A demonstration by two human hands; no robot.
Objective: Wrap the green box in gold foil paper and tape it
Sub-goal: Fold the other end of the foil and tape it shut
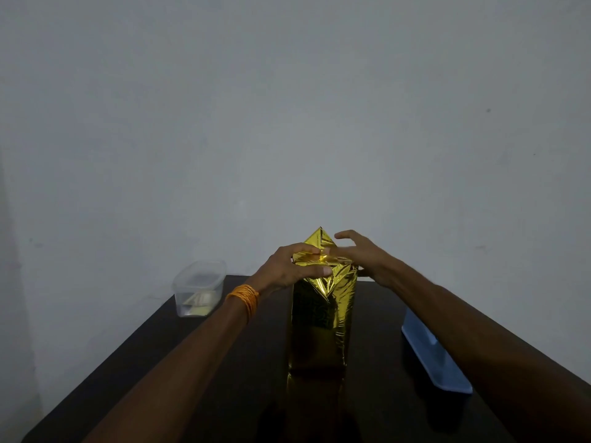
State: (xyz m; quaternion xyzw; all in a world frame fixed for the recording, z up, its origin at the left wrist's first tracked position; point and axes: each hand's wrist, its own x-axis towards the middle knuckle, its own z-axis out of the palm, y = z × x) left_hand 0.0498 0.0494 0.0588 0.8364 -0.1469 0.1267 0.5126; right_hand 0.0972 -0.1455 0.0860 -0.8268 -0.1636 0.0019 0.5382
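At the middle of the desk (256, 378) the green box stands upright, hidden under gold foil paper (319, 314) whose top flaps are loose, one pointing up at the far side. The left hand (287, 270) grips the top, thumb on the front fold, while the right hand (361, 254) spreads its fingers over it, contact unclear. The foil looks thin, slick and easily creased and the tall box tippy, so the stiff top edges seem the best hold; a clear tub (198, 286) at the far left corner and a blue tray (431, 362) along the right edge block nothing.
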